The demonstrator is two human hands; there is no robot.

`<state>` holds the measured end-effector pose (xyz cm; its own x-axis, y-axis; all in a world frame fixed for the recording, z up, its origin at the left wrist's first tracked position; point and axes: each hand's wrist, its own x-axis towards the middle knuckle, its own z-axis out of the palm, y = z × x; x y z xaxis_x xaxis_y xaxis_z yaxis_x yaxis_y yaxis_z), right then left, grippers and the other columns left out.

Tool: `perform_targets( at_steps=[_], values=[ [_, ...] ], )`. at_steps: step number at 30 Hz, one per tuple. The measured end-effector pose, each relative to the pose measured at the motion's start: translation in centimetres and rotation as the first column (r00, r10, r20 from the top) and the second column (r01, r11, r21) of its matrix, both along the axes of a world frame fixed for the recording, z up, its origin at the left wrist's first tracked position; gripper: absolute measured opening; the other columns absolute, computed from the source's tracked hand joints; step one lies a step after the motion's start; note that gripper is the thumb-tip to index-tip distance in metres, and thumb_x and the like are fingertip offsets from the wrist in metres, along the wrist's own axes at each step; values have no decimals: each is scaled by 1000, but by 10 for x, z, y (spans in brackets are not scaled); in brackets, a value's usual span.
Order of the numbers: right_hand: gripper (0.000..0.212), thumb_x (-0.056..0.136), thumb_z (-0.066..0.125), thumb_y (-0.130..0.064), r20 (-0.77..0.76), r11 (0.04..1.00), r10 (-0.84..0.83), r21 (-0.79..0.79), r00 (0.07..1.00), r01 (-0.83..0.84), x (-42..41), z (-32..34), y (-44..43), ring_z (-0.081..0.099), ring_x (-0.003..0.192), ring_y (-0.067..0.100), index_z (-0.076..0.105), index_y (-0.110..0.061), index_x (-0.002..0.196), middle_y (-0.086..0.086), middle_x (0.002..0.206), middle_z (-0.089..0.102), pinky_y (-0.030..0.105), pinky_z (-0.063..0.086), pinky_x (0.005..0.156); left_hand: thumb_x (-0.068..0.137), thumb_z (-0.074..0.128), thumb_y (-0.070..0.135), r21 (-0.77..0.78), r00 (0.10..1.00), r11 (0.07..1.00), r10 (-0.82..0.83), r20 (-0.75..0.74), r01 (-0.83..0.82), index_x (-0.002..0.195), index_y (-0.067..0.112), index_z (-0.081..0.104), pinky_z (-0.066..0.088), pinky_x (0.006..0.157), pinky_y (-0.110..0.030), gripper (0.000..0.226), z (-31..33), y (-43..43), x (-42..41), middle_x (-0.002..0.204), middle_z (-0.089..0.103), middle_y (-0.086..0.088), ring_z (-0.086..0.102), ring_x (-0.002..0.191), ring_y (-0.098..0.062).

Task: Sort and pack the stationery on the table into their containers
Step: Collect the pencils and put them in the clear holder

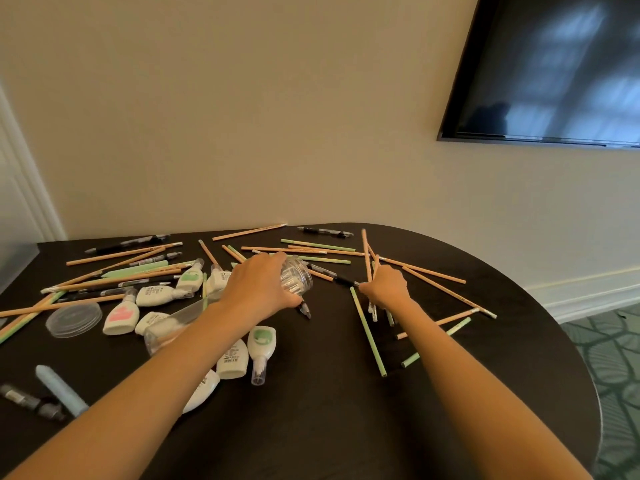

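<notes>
My left hand (260, 286) grips a clear plastic jar (297, 279) that lies tilted near the table's middle, its mouth toward the right. My right hand (387, 285) holds a bunch of wooden pencils (367, 254) that stick up from the fist, and its fingertips touch a black pen (341, 279) on the table. Many wooden and green pencils (367, 327) and black pens lie scattered on the dark table (311, 410). White correction-tape dispensers (122, 315) cluster at the left. A second clear container (173, 323) lies on its side under my left forearm.
A clear round lid (73, 319) lies flat at the left. A pale blue tube (61, 389) and a dark pen lie near the front left edge. The table's rounded edge curves away on the right. A wall stands behind it, with a black screen (547, 71) mounted upper right.
</notes>
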<state>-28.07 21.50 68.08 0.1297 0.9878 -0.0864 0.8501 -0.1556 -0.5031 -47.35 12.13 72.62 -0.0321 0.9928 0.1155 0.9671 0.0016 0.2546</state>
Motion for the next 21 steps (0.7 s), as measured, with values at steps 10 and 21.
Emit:
perform_targets(
  at_steps=[10, 21],
  values=[
    [10, 96, 49, -18, -423, 945, 259, 296, 868, -138, -37, 4, -52, 61, 59, 8, 48, -12, 104, 2, 81, 58, 13, 51, 49, 78, 69, 44, -2, 999, 999, 34, 28, -34, 142, 18, 32, 40, 98, -34, 79, 4, -26, -15, 137, 46, -4, 44, 124, -21],
    [27, 99, 40, -22, -282, 953, 243, 250, 928, -174, -63, -3, -81, 62, 73, 15, 55, -5, 114, 2, 83, 60, 32, 57, 73, 74, 72, 45, 7, 991, 997, 82, 105, -83, 143, 23, 32, 42, 94, -32, 83, -1, -56, -48, 134, 49, -1, 47, 121, -18]
  ],
)
